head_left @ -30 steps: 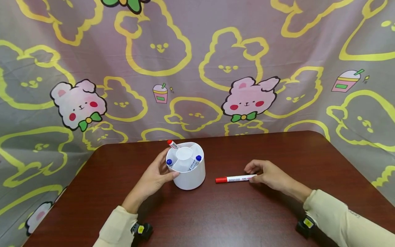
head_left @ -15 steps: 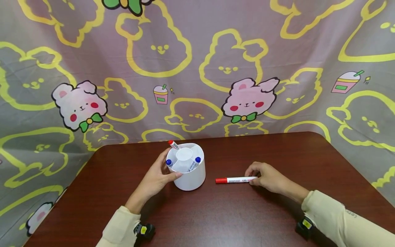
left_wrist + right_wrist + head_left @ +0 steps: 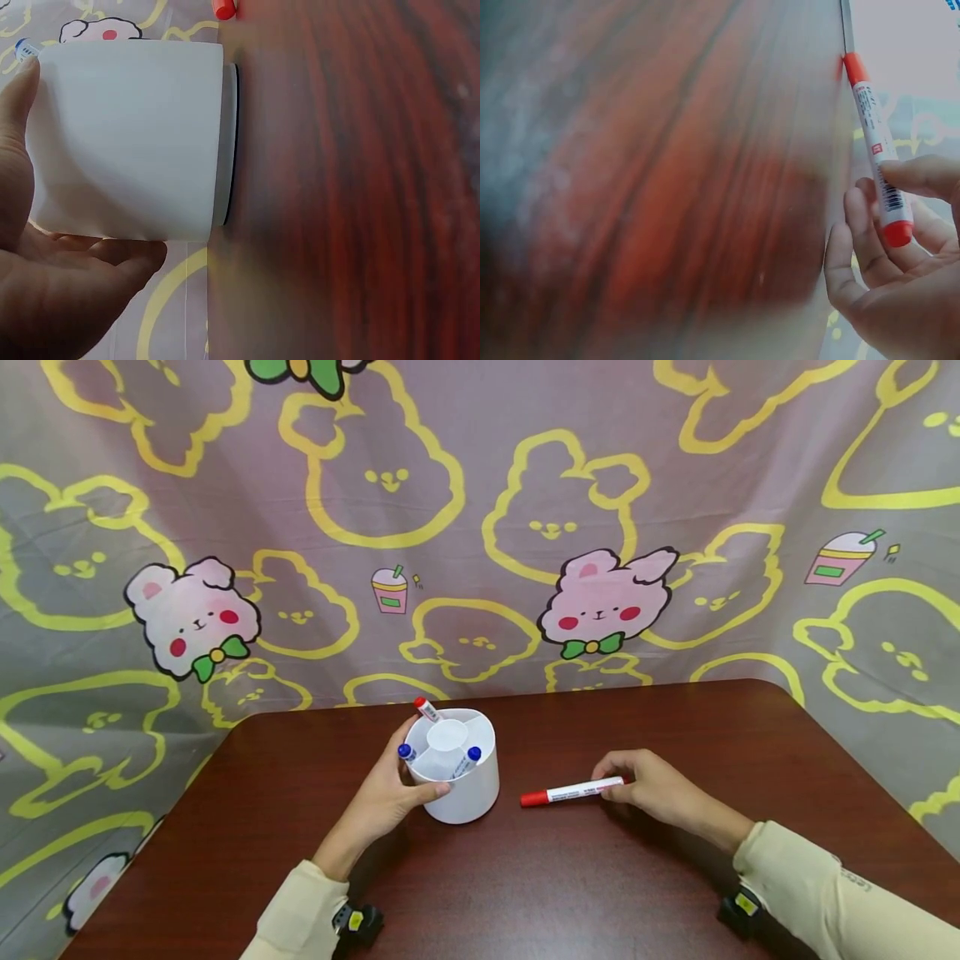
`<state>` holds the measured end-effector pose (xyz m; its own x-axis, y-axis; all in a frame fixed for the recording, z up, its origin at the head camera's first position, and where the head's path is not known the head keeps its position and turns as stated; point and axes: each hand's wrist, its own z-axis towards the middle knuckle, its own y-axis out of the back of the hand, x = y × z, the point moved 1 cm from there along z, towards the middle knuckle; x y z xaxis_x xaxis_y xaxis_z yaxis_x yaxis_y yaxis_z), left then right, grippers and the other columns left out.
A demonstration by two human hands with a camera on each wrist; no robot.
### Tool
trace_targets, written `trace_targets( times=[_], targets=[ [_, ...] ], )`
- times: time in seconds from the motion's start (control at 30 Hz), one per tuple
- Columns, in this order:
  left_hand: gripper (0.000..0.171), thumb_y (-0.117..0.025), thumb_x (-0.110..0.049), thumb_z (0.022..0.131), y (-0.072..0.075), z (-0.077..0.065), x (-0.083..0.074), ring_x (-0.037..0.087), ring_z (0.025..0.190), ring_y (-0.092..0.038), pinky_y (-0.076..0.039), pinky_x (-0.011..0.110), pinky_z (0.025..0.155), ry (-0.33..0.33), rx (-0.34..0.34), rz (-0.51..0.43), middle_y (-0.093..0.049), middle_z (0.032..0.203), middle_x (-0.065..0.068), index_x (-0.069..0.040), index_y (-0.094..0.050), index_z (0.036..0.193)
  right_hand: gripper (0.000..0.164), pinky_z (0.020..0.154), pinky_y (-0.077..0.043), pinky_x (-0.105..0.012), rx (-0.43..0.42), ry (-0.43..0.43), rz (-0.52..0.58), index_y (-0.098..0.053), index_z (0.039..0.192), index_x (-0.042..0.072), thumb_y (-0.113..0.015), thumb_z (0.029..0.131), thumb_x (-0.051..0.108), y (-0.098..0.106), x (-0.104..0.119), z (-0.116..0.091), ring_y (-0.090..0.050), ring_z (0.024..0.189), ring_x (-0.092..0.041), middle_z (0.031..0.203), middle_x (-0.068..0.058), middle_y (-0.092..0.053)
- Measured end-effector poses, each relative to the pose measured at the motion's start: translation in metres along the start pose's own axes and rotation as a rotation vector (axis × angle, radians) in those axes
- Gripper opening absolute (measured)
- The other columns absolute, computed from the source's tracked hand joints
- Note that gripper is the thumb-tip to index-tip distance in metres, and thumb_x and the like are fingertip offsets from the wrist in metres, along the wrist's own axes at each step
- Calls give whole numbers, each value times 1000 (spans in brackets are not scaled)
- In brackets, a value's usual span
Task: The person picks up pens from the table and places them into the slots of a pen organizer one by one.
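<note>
My left hand (image 3: 386, 797) grips the white round pen holder (image 3: 468, 793) by its left side, thumb across the front near the rim. In the left wrist view the pen holder (image 3: 135, 135) stands on the table, fingers curled beneath its side. Its sections hold a red-ended marker (image 3: 428, 710) at the back, a blue-capped marker (image 3: 407, 752) at the left and another blue-capped marker (image 3: 468, 761) at the front right. To the right, my right hand (image 3: 652, 785) pinches a white marker with a red cap (image 3: 573, 791) by its rear end. In the right wrist view this marker (image 3: 877, 142) lies between thumb and fingers.
The dark red-brown wooden table (image 3: 562, 877) carries everything. Behind it hangs a grey-pink curtain (image 3: 480, 485) with cartoon bears and drink cups. A black wrist camera (image 3: 360, 925) sits below the left sleeve, a second wrist camera (image 3: 741, 912) below the right sleeve.
The right hand's marker has tilted, its rear end now raised above the table. The pen holder has turned slightly in the left hand, its markers shifting round; the left thumb has slid a little right.
</note>
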<state>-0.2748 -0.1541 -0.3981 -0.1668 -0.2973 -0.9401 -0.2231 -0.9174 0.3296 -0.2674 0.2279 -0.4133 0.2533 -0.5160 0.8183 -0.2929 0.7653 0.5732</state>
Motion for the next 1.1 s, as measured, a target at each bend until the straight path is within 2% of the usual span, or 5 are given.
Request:
trace_targets(
  times=[0.2, 0.63, 0.9, 1.1],
  targets=[
    [107, -89, -15, 84, -2, 1, 0, 34, 144, -44, -30, 59, 124, 8, -13, 23, -45, 158, 12, -18, -20, 166, 11, 56, -45, -24, -66, -35, 30, -74, 101, 7, -77, 90, 4, -1, 8, 0, -52, 64, -12, 81, -3, -63],
    [107, -89, -15, 84, -4, 1, -1, 35, 147, -41, -27, 61, 126, 15, -23, 28, -42, 160, 13, -16, -18, 166, 16, 73, -50, -26, -183, -49, 104, -73, 106, 6, -79, 92, 9, 2, 14, -1, -59, 89, -19, 94, -7, -68],
    [103, -89, -17, 85, -2, 1, 1, 34, 144, -45, -32, 58, 123, -4, -28, 58, -46, 158, 13, -18, -23, 164, 24, 77, -53, -26, -219, -21, 132, -73, 110, 2, -81, 90, 10, 7, 20, 2, -63, 90, -16, 93, -7, -71],
    [99, -87, -15, 86, -3, 1, 0, 32, 139, -50, -41, 52, 118, -38, -6, 53, -48, 156, 13, -19, -26, 163, 30, 83, -62, -31, -203, -41, 243, -68, 118, -6, -78, 92, 7, 12, 26, 4, -69, 91, -21, 98, -12, -72]
  ],
)
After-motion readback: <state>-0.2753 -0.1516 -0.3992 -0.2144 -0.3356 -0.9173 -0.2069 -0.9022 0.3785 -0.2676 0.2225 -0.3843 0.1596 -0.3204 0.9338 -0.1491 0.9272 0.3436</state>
